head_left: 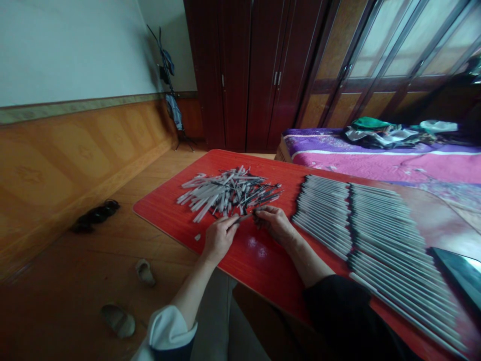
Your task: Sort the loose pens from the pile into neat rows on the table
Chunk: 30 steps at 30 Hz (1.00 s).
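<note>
My left hand (220,238) pinches one end of a slim pale stick (245,217), which looks like a thin tube or pen. At the stick's other end, the fingers of my right hand (276,223) are closed around a dark tip; its exact kind is too small to make out. Just beyond both hands lies a loose heap of translucent and black slim pieces (229,189) on the red table (259,265). To the right of my right hand, many pale sticks with black ends lie side by side in two rows, a nearer row (325,215) and a farther-right row (398,240).
A small whitish scrap (197,237) lies near the table's left edge. A dark flat device (460,273) sits at the far right. Beyond are a bed (338,158), a wardrobe (250,75) and a coat stand (171,85). Shoes (118,321) lie on the floor.
</note>
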### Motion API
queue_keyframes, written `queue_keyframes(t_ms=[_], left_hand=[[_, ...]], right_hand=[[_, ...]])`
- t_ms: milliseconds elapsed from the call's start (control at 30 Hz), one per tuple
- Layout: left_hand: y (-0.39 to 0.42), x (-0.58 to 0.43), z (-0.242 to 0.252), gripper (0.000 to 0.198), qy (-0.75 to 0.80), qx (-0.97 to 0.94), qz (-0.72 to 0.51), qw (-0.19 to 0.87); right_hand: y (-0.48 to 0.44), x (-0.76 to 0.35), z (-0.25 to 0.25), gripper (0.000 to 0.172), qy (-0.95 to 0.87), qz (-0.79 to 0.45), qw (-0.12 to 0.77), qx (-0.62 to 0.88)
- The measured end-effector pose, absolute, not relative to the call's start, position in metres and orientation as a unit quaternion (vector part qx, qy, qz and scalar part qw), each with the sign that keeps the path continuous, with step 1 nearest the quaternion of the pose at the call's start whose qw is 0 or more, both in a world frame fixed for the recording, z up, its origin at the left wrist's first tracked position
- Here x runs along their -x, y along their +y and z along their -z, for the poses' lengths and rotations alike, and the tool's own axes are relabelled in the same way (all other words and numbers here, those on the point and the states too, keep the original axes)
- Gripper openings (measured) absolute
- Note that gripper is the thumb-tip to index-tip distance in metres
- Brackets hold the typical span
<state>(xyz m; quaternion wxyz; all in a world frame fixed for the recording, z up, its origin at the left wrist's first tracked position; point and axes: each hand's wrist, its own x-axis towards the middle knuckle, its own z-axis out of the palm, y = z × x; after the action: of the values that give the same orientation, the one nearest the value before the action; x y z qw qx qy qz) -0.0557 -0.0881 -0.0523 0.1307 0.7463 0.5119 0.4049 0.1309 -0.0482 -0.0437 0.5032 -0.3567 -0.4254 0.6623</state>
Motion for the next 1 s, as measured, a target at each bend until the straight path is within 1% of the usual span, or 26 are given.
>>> queue_keyframes(t_ms=[233,567,767,1000], left_hand=[[-0.0892,0.0558,0.0511,0.028,0.513,-0.751,-0.397,0.122],[-0.0898,0.0555,0.0505,0.029,0.519,-0.773,-0.36,0.053],[-0.0886,0.056,0.0525,0.028,0.521,-0.772,-0.359,0.062],[-0.0891,0.0551,0.0496,0.027,0.52,-0.779,-0.348,0.042]], right_hand=[[-0.0482,-0.1295,0.0447,0.019,-0.428,-0.657,0.502,0.366],[-0.0487,-0.1298,0.0449,0.018,-0.462,-0.63,0.49,0.386],[-0.0481,-0.1281,0.0453,0.02,-0.468,-0.62,0.482,0.404],[-0.0491,-0.128,0.0469,0.02,-0.466,-0.629,0.485,0.389]])
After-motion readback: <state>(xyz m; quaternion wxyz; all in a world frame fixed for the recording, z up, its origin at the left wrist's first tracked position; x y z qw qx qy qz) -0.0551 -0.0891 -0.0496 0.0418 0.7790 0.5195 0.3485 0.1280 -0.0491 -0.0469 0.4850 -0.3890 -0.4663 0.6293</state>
